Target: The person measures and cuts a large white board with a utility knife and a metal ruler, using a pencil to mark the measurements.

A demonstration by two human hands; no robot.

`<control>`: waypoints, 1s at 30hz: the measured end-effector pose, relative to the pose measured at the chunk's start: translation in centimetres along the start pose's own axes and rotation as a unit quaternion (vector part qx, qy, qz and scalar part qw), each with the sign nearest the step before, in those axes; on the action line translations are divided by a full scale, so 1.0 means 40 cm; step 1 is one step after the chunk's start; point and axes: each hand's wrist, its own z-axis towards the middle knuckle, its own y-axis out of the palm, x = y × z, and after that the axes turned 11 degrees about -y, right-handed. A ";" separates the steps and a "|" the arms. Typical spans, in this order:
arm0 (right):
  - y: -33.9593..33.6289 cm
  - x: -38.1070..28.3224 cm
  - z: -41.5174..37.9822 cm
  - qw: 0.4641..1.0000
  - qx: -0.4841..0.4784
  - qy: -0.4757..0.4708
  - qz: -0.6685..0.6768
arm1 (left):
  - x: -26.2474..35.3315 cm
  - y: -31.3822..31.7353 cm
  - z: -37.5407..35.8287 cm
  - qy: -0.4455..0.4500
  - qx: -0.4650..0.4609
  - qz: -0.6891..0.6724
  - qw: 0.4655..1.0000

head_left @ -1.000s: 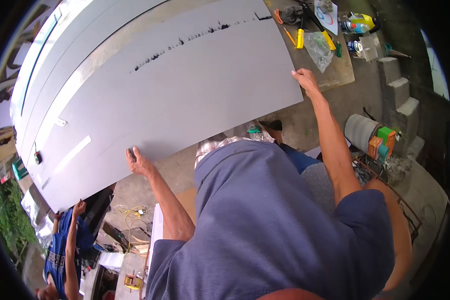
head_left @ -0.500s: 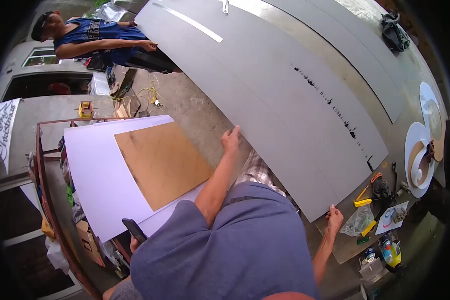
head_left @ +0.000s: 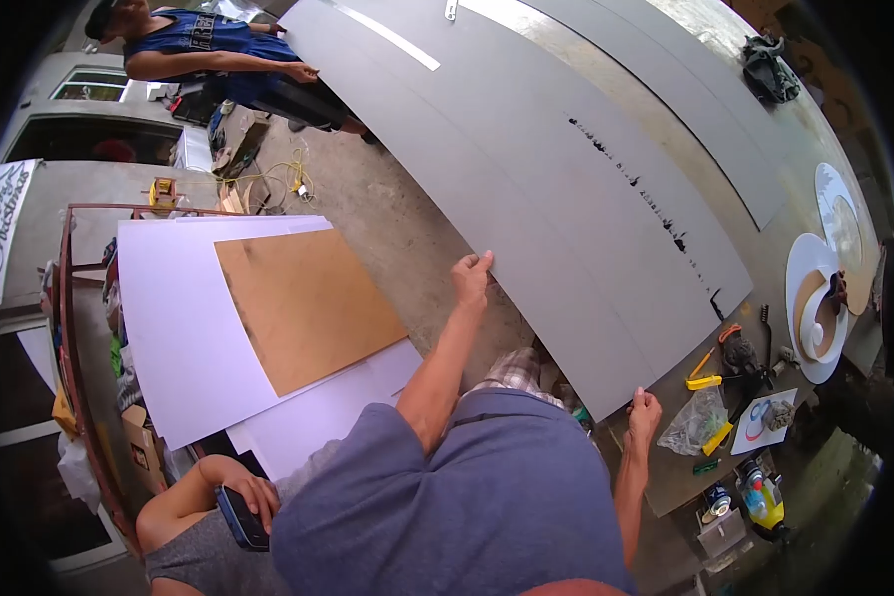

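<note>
Two bare hands, two long flat grey sheets, one rectangular brown board and at least two large white sheets. Two other people — one person in a blue sleeveless jersey, one person in a grey top. One dark phone, one crumpled clear plastic bag, two rounded white-and-brown cutouts — and one white sign with black lettering.

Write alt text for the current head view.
The left hand and right hand hold a large grey sheet by its edges; a person in blue holds its far end. A brown board lies on white sheets.
</note>
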 end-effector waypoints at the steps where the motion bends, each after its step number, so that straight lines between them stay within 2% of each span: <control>1: 0.003 -0.007 -0.001 1.000 0.005 -0.004 -0.030 | 0.001 -0.002 0.000 -0.001 -0.009 0.003 1.000; 6: -0.002 -0.007 -0.005 0.991 -0.012 -0.067 -0.117 | -0.042 -0.021 0.049 0.017 -0.009 -0.017 1.000; 8: -0.035 -0.028 -0.002 0.967 -0.085 -0.092 -0.220 | 0.002 -0.020 -0.007 0.010 -0.035 -0.048 0.998; 10: -0.051 -0.192 -0.057 0.907 -0.048 -0.123 -0.400 | -0.034 -0.057 0.028 0.021 -0.039 -0.028 0.999; 12: -0.069 -0.214 -0.025 0.910 0.035 -0.165 -0.379 | -0.020 -0.075 0.012 0.013 -0.063 -0.042 0.997; 14: -0.084 -0.237 0.041 0.904 0.057 -0.310 -0.287 | -0.018 -0.052 -0.035 -0.024 -0.075 -0.068 0.995; 16: -0.048 -0.319 0.152 0.819 0.063 -0.484 -0.303 | -0.010 -0.039 -0.085 -0.068 -0.056 -0.109 0.990; 17: -0.024 -0.326 0.198 0.794 0.063 -0.504 -0.333 | -0.022 -0.024 -0.102 -0.072 -0.036 -0.114 0.990; 22: 0.047 -0.316 0.401 0.680 0.065 -0.572 -0.454 | -0.137 0.034 -0.106 -0.030 0.019 -0.132 0.991; 24: 0.051 -0.301 0.430 0.665 0.058 -0.577 -0.470 | -0.177 0.048 -0.171 -0.014 0.033 -0.149 0.988; 27: 0.062 -0.272 0.427 0.651 0.084 -0.586 -0.476 | -0.116 0.080 -0.232 -0.020 0.034 -0.185 0.982; 29: 0.060 -0.283 0.403 0.661 0.076 -0.573 -0.478 | -0.151 0.062 -0.202 0.025 -0.006 -0.171 0.985; 30: 0.066 -0.281 0.405 0.673 0.069 -0.573 -0.463 | -0.150 0.055 -0.184 0.050 0.010 -0.161 0.986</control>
